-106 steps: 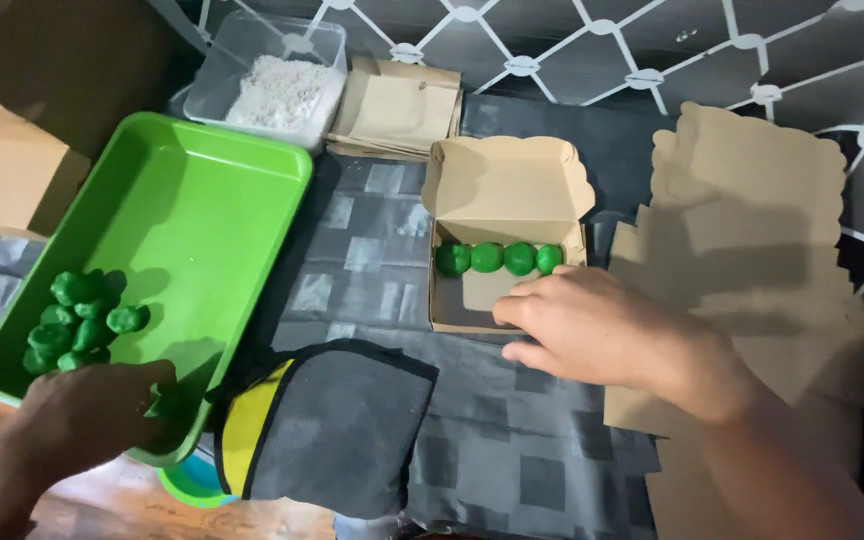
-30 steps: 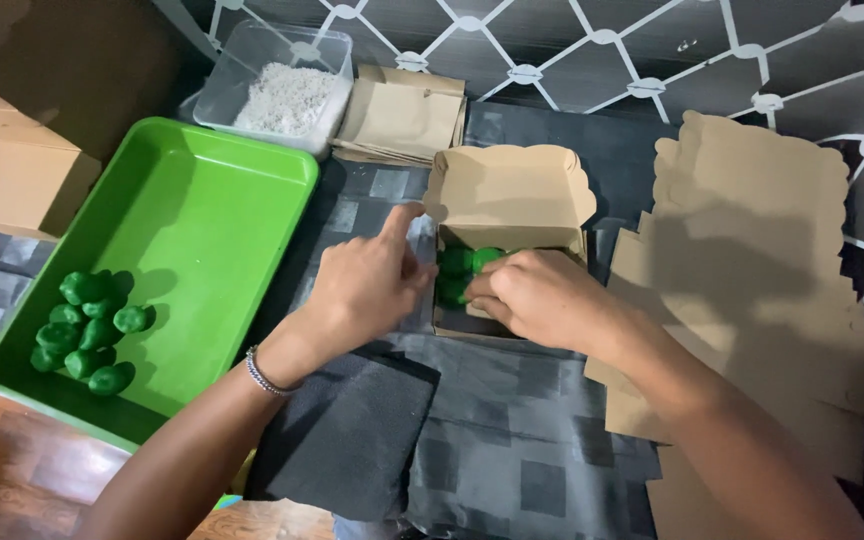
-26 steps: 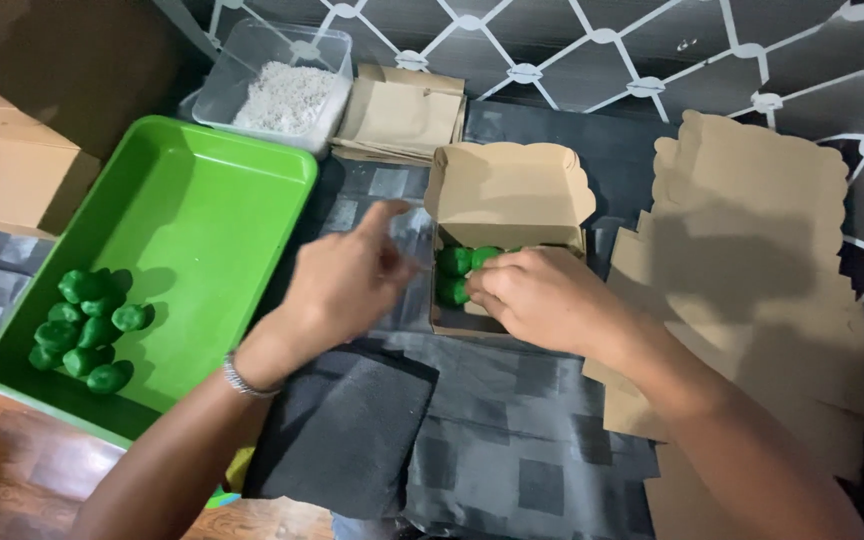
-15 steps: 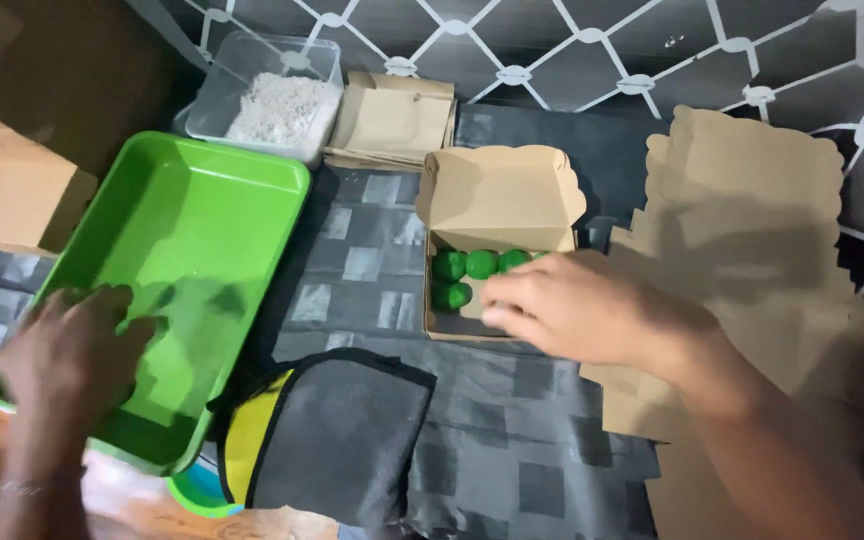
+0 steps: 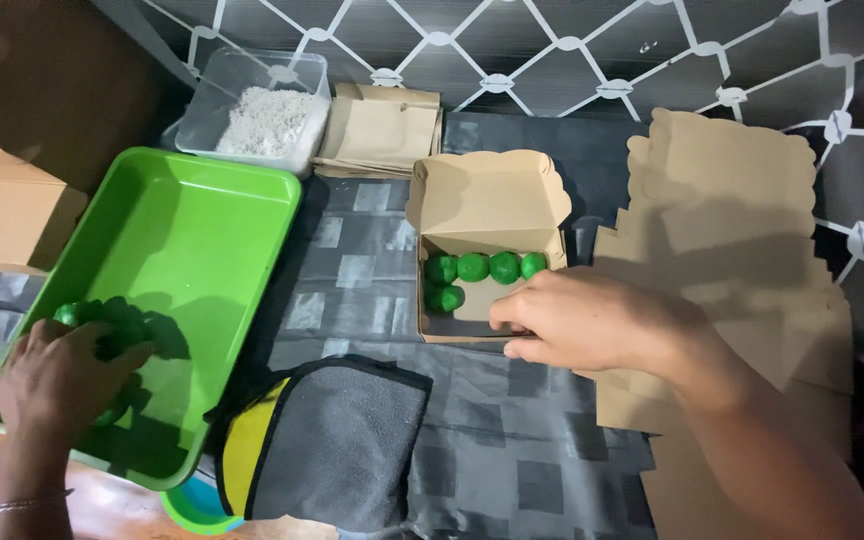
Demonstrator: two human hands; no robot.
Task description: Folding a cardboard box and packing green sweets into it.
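My left hand (image 5: 62,380) is down in the near left corner of a green plastic tray (image 5: 197,240), fingers curled over a pile of small green balls (image 5: 80,312) that it mostly hides. An open brown cardboard box (image 5: 487,200) sits at the middle of the table, lid tipped back. Several green balls (image 5: 472,267) lie inside it, a row along the back wall and one in front at the left. My right hand (image 5: 592,320) grips the box's front edge, thumb inside.
A clear tub of white powder (image 5: 267,120) and a stack of folded cardboard (image 5: 382,125) stand behind the tray. Flat box blanks (image 5: 722,220) lie at the right. Near me lies a grey and yellow cloth pouch (image 5: 337,440). Brown cartons (image 5: 7,215) sit left.
My left hand left the box, swung back to the tray and now curls over the ball pile. One more ball lies in the box. My right hand stays on the box.
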